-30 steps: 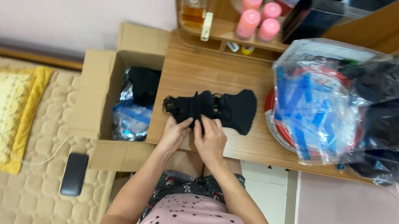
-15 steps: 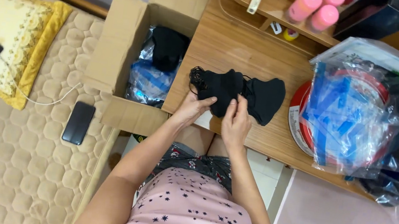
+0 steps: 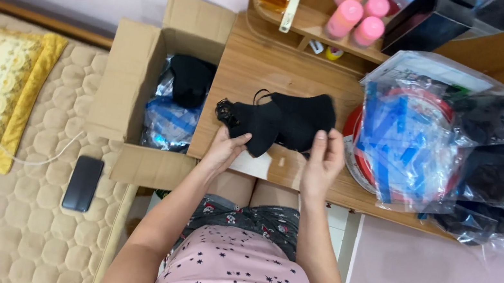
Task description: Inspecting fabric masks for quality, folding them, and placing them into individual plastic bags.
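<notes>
A black fabric garment (image 3: 280,122) with thin straps lies spread over the wooden desk (image 3: 255,70). My left hand (image 3: 225,148) grips its lower left edge. My right hand (image 3: 324,157) pinches its right end, fingers closed on the cloth. Both hands are near the desk's front edge, above my knees.
An open cardboard box (image 3: 137,74) with black cloth and blue plastic packs stands left of the desk. Clear plastic bags (image 3: 422,131) of blue and dark items crowd the right side. Pink bottles (image 3: 356,12) sit on a shelf behind. A phone (image 3: 83,183) lies on the quilted mat.
My hands have moved apart along the garment, the right one sliding to its right end. The garment is stretched wider. The camera view has shifted.
</notes>
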